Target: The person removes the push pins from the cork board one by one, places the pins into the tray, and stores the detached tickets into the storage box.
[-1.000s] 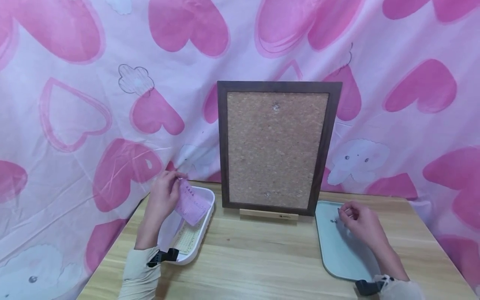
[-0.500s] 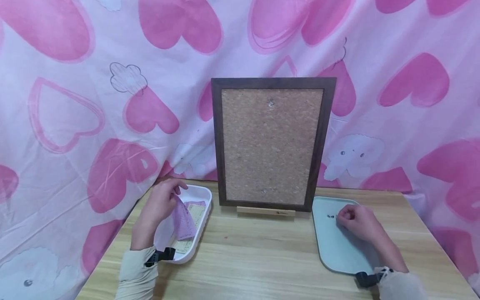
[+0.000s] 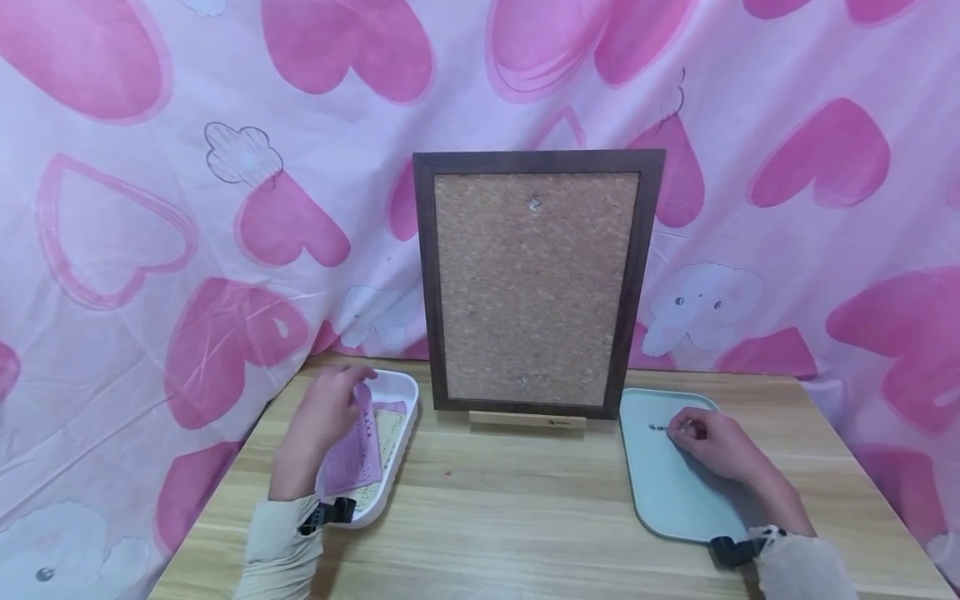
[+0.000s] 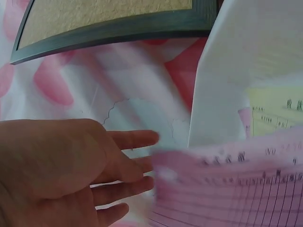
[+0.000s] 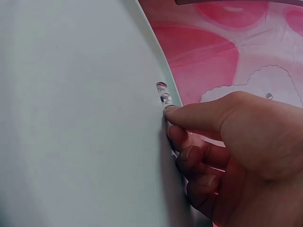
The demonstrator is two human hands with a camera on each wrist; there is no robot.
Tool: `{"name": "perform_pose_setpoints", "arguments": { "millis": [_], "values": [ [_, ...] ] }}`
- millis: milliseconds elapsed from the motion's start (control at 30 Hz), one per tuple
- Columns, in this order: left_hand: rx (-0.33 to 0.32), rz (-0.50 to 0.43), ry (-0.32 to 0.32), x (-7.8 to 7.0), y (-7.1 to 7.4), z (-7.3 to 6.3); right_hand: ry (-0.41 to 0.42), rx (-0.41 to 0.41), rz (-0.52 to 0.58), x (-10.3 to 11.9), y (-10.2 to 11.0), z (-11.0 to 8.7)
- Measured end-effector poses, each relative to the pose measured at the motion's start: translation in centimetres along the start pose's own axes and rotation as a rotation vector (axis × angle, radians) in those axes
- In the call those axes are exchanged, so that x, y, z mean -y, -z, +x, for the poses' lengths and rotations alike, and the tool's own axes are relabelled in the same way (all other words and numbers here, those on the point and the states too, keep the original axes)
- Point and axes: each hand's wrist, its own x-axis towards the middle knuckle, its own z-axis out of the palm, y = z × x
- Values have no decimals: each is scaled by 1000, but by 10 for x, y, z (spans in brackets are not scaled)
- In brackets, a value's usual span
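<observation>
In the head view my left hand (image 3: pixel 324 421) is over the left tray, beside the upper edge of a pink printed receipt slip (image 3: pixel 352 454). The left wrist view shows its fingers spread at the slip's blurred edge (image 4: pixel 208 179), the thumb tip just short of the paper. My right hand (image 3: pixel 716 442) is low over the pale green tray (image 3: pixel 660 500), thumb and forefinger pinching a small clear pushpin (image 5: pixel 169 108), mostly covered by the thumb. Two more shiny pushpins (image 5: pixel 164 92) lie in line beside it.
A framed corkboard (image 3: pixel 536 287) stands upright at the back on a wooden base (image 3: pixel 525 420), with clear pins at its top and bottom. Yellow and pink slips (image 3: pixel 390 429) lie inside the white tray (image 3: pixel 405 450). A patterned cloth (image 3: pixel 337 150) hangs behind the table (image 3: pixel 495 508).
The pink slip has swung left and down into the white tray from my left hand's raised grip. My right fingers have lowered to the pushpins on the green tray. The head view has shifted slightly.
</observation>
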Motion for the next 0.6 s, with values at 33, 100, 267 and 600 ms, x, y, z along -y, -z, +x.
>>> {"name": "perform_pose_setpoints", "arguments": {
  "millis": [33,100,267,600],
  "values": [
    [-7,-7,-6,-1,-1,0,-1,-3,-3,0,-1,0],
    [-20,-22,-19,-2,-3,0,-5,-12,-9,-1,-2,1],
    [16,-36,-2,-8,-4,-1,-38,-31,-8,-2,-3,3],
    [50,-60,3,-17,1,1,-78,-25,8,1,-2,7]
  ]
}}
